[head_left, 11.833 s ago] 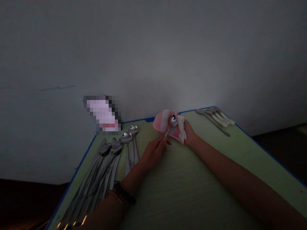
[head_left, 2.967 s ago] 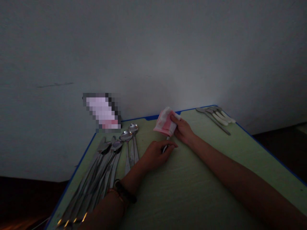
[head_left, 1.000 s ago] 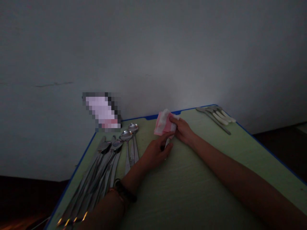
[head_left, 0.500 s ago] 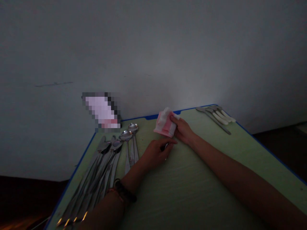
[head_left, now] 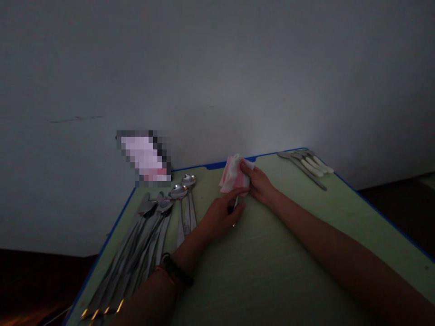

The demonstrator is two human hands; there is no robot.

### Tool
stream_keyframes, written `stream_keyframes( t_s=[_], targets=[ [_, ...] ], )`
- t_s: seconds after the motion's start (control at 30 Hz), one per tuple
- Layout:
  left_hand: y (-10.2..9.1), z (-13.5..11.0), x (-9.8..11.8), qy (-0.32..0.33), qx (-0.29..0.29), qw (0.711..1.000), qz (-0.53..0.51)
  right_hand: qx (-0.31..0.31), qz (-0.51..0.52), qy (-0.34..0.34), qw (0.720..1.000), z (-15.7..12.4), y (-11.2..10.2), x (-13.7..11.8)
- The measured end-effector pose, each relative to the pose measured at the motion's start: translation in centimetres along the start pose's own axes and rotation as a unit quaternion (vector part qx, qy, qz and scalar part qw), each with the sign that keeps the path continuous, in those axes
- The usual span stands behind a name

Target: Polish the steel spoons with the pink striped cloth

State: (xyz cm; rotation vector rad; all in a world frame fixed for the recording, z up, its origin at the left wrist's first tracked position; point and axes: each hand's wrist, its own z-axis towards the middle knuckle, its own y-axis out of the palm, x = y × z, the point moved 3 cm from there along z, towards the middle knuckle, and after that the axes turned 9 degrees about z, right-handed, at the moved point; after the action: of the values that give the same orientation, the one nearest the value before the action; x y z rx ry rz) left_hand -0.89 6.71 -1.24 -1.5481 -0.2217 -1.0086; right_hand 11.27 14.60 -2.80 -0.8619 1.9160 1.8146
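My right hand (head_left: pixel 261 184) is closed on a folded pink-and-white cloth (head_left: pixel 234 175), its thumb pressed on top. My left hand (head_left: pixel 216 216) is closed on a thin metal piece of cutlery (head_left: pixel 236 206), whose handle end shows below the fingers. The other end of this piece is hidden at the cloth, so I cannot make out whether it is a spoon, fork or knife. Both hands meet above the middle of the light green table (head_left: pixel 288 253).
On the left lies a pile of metal cutlery (head_left: pixel 136 249), with several spoons (head_left: pixel 179 192) beside it. A blurred-out phone-like device (head_left: pixel 144 154) leans on the wall (head_left: pixel 238 81). White-handled cutlery (head_left: pixel 314 167) and a grey metal piece (head_left: pixel 302 171) lie at the far right.
My left hand has moved up slightly, bringing the metal piece to the cloth. The cloth is now more bunched and folded around in my right hand.
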Motion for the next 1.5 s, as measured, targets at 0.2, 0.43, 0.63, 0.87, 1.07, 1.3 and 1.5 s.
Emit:
stream_keyframes(
  t_s=[0.2, 0.43, 0.63, 0.87, 1.07, 1.3, 1.5],
  targets=[
    [-0.1, 0.0, 0.2, 0.001, 0.008, 1.0, -0.004, -0.008, -0.012, 0.0, 1.0, -0.2, 0.1, -0.1],
    [0.1, 0.0, 0.1, -0.01, -0.005, 1.0, -0.002, 0.056, 0.014, 0.01, 0.998, 0.2, -0.3, 0.2],
    [0.1, 0.0, 0.1, 0.001, -0.008, 1.0, 0.014, 0.055, -0.008, 0.014, 0.998, 0.0, -0.5, 0.0],
    [-0.1, 0.0, 0.4, 0.007, -0.008, 1.0, 0.014, 0.015, 0.022, 0.004, 1.0, 0.5, -0.5, 0.1],
    [-0.1, -0.1, 0.3, 0.004, -0.011, 1.0, 0.018, 0.002, 0.058, -0.002, 0.998, 0.8, -0.7, 0.2],
    [-0.3, -0.1, 0.2, -0.009, 0.012, 1.0, -0.014, 0.019, 0.082, 0.037, 0.996, 0.8, -0.6, 0.1],
    [-0.4, -0.1, 0.0, -0.01, 0.015, 1.0, -0.011, 0.037, 0.073, 0.088, 0.993, 0.8, -0.8, 0.5]
  ],
)
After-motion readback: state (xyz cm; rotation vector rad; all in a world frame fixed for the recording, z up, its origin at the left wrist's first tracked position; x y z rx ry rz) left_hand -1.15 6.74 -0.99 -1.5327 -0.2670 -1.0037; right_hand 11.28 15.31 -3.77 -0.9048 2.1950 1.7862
